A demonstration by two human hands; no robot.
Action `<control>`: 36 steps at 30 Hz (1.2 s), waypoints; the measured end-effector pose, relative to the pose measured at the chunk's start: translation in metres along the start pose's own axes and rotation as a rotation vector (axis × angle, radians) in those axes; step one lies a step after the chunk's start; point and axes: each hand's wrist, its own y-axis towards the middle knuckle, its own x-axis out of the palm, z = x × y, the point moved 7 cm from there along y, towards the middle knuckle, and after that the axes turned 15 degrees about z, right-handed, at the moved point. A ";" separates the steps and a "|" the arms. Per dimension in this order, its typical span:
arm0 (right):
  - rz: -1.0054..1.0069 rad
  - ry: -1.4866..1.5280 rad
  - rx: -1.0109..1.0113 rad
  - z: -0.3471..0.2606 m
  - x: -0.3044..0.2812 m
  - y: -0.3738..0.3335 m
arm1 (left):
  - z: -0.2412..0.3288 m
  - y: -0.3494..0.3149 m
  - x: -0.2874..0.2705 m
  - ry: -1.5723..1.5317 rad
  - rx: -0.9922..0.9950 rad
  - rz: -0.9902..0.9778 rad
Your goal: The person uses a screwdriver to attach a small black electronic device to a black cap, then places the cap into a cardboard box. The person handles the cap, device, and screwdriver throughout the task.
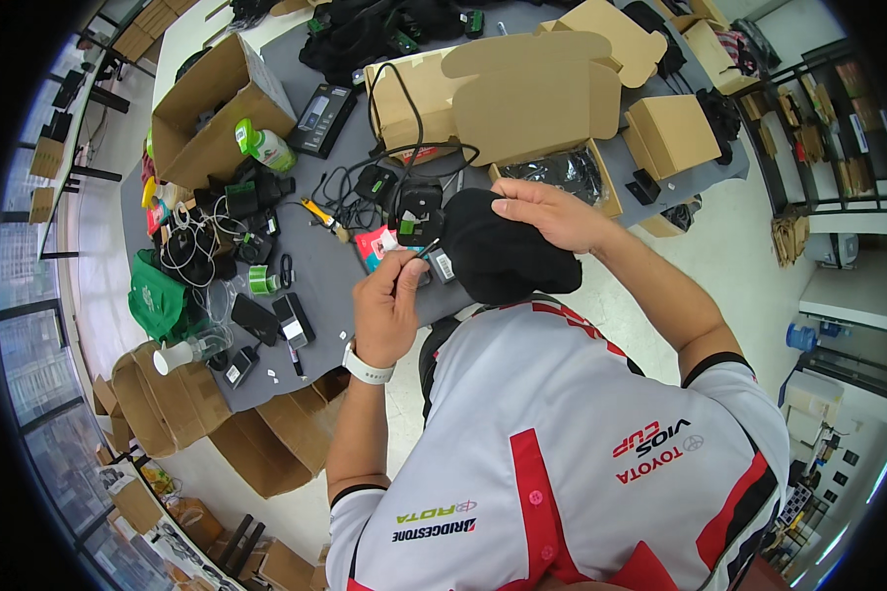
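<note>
A black fabric cap (508, 251) is pinched at its upper edge by my right hand (552, 215), thumb on top. At the cap's left side sits a small black box-shaped device (421, 209), with a black cable looping up from it. Just below the device, my left hand (384, 303) is closed, thumb and forefinger pressed on a thin black cord-like piece; its exact kind is too small to tell. Under that spot, a red and white packet (373, 246) lies on the grey-topped table (350, 305), partly hidden by the device.
An open cardboard box (222, 108), a green-and-white spray bottle (264, 148) and a black flat box (322, 118) stand at the far left. Tangled cables (189, 246) and a green bag (156, 295) lie nearer. Another opened carton (562, 172) and a closed box (670, 136) are right.
</note>
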 end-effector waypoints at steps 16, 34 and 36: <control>0.056 -0.257 -0.214 -0.012 0.027 -0.016 | -0.054 -0.028 0.060 -0.550 -0.714 -0.211; 0.593 -0.754 -1.065 -0.121 0.055 -0.049 | -0.031 0.012 0.067 -1.171 -0.320 0.016; 0.598 -0.760 -1.162 -0.123 0.060 -0.057 | -0.024 0.017 0.057 -0.954 -0.207 0.120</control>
